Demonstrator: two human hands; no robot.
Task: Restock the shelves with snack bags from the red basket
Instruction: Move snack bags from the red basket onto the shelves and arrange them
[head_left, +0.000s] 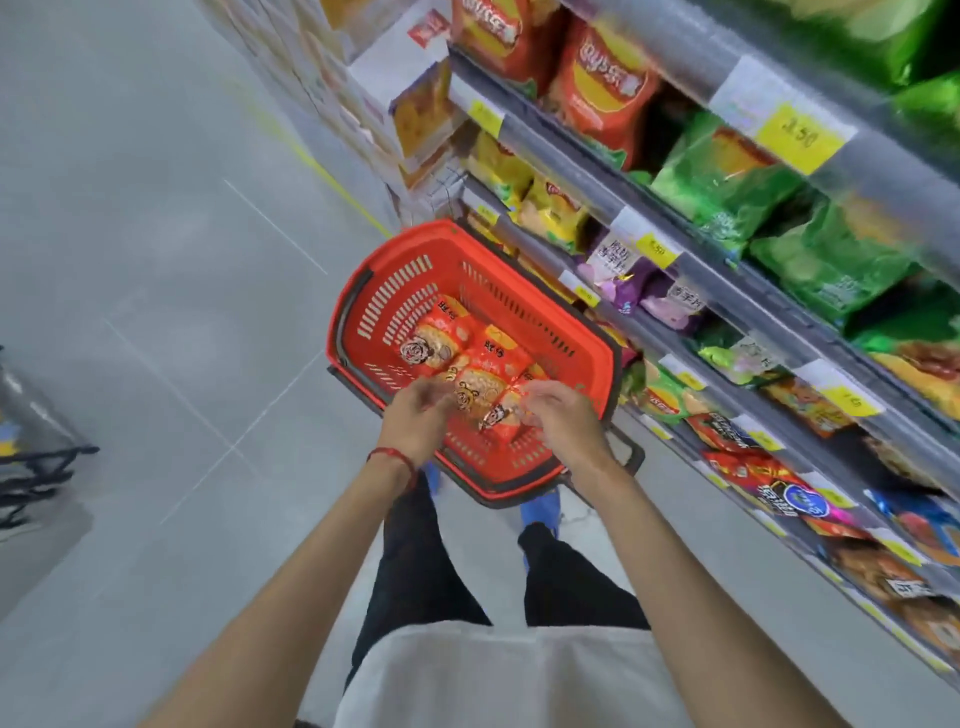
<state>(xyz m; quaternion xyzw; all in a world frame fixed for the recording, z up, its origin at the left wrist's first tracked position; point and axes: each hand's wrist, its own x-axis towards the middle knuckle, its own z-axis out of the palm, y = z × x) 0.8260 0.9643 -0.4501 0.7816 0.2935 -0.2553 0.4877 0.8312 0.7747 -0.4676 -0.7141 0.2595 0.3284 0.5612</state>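
Observation:
The red basket (592, 358) stands on the floor in front of my feet, beside the shelves (727, 291). Several red and orange snack bags (441, 338) lie inside it. Both my hands hover over its near end. My right hand (563, 415) pinches the edge of the nearest snack bag (501, 415) with curled fingers. Just left of that bag is my left hand (415, 418), its fingers loosely curled at the bag's side; it does not plainly hold anything. A red string is tied round my left wrist.
The shelves on the right carry rows of chip bags, red (602, 83) at the top left, green (727, 176), yellow and purple below, with yellow price tags (797, 137). Stacked cartons (410, 98) stand beyond the basket. Grey tiled floor (156, 260) spreads to the left.

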